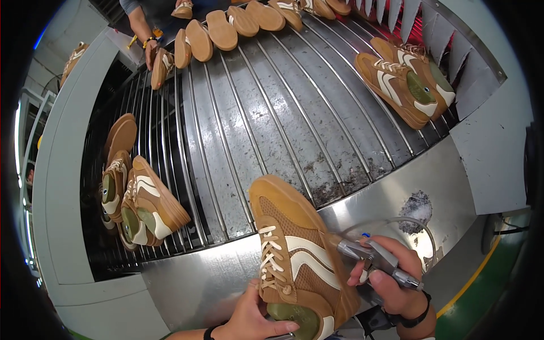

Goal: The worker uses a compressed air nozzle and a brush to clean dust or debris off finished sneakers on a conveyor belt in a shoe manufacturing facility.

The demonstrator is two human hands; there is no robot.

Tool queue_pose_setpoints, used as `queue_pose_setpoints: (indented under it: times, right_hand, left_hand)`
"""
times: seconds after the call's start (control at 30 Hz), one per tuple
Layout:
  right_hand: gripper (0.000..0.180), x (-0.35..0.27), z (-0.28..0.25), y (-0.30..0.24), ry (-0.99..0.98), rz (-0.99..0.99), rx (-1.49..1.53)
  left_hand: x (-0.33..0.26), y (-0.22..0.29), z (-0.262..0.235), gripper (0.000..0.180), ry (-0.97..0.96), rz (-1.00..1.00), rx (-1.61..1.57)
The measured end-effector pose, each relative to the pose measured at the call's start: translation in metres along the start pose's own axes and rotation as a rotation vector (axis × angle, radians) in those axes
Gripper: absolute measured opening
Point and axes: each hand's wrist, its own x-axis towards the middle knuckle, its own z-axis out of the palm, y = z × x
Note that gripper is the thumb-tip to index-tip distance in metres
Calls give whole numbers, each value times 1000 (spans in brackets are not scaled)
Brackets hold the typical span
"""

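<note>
A tan and brown sneaker [310, 241] with cream stripes, cream laces and a green heel patch is held up in front of me, toe pointing away. My left hand [249, 317] grips it by the heel and collar, the thumb lying over the green patch. In my right hand [399, 277] is a small silver spray gun [381, 258], fingers wrapped round its body and near its trigger. Its nozzle points at the sneaker's right sole edge, close to or touching it; I cannot tell which. A thin clear hose [433, 241] curves behind the gun.
Beyond a steel ledge [198, 283] runs a conveyor of metal rods [258, 133]. Sneakers stand on it at left [153, 204] and right [405, 85], with a row of soles [221, 29] across the far end. A person's hand [152, 52] is there. Grey curtain strips [430, 31] hang before a red glow.
</note>
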Motion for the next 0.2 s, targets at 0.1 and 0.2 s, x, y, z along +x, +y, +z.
queue_pose_setpoints:
  times: [0.1, 0.2]
  right_hand:
    - [48, 4, 1, 3, 61, 13, 62]
    - [49, 10, -6, 2, 1, -25, -83]
  left_hand:
    - [9, -9, -7, 86, -57, 24, 134]
    - [16, -10, -7, 87, -100, -42, -18]
